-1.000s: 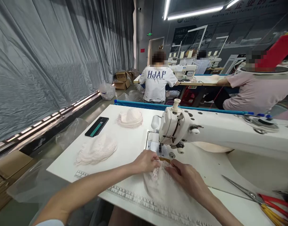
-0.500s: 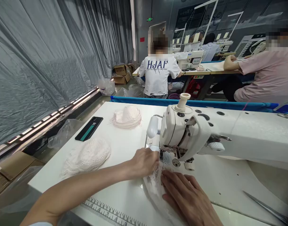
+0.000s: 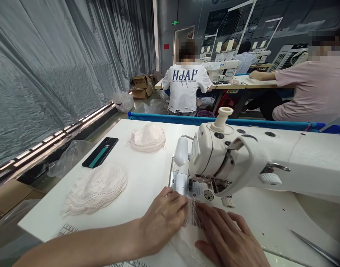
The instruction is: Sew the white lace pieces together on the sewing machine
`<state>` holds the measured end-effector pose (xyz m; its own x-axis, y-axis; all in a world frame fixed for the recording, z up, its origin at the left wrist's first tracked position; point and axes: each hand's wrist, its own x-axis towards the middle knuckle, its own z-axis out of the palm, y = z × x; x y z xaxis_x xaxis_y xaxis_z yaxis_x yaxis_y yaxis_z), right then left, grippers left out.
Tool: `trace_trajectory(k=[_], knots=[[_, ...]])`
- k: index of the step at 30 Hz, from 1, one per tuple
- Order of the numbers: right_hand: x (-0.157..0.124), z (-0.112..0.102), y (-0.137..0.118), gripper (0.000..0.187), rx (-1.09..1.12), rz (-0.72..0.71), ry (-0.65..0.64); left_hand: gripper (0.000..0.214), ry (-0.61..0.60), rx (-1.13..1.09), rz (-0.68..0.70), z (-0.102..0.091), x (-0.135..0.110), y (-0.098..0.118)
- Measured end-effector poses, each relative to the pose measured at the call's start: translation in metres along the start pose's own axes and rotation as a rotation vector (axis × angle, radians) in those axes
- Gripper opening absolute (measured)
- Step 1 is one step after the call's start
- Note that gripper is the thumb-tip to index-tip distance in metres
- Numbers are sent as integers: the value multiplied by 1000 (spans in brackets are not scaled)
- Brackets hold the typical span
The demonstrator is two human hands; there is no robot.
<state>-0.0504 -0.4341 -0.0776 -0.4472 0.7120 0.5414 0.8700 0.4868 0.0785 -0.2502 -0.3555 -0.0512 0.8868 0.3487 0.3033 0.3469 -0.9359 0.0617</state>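
A strip of pale, see-through lace fabric [image 3: 188, 239] lies in front of the white sewing machine [image 3: 214, 152], its far end close to the presser foot. My left hand [image 3: 164, 218] has its fingers curled on the lace's left edge near the needle area, closed on it. My right hand [image 3: 231, 235] lies flat over the lace's right side, fingers stretched forward and pressing it to the table. A metal plate [image 3: 178, 181] shows beside the needle area. The needle itself is too small to make out.
Pale lace pieces lie in a near pile [image 3: 96, 191] and a far pile [image 3: 149, 138] on the white table. A black phone [image 3: 100, 152] rests at the left edge. Pointed metal blades [image 3: 311, 243] lie at right. Beyond the blue rail [image 3: 164, 118], several people sit at machines.
My left hand has moved back toward me from beside the presser foot, still on the lace, uncovering the metal plate. My right hand stays nearly in place. The view has shifted slightly.
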Motion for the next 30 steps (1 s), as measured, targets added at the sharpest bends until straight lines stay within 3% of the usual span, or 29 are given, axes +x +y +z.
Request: trace_trajectory(k=[7, 12, 16, 19, 22, 25, 28, 30], knots=[[11, 8, 20, 43, -141, -47, -21, 22, 29, -12, -28, 12, 17, -15], [26, 18, 41, 35, -44, -35, 79, 25, -2, -48, -109, 20, 38, -38], [28, 21, 47, 29, 13, 11, 64, 26, -7, -77, -159, 16, 41, -43], [21, 12, 41, 25, 71, -7, -47, 10, 42, -96, -49, 10, 29, -35], [12, 1, 27, 35, 120, -93, -126, 28, 37, -175, 80, 2, 12, -22], [7, -1, 8, 47, 179, -85, -28, 25, -8, -240, 79, -7, 2, -13], [7, 3, -5, 29, 225, 66, 50, 22, -25, -241, 41, -9, 0, -11], [9, 6, -7, 27, 246, 99, 54, 17, 15, -191, 26, -5, -1, -12]])
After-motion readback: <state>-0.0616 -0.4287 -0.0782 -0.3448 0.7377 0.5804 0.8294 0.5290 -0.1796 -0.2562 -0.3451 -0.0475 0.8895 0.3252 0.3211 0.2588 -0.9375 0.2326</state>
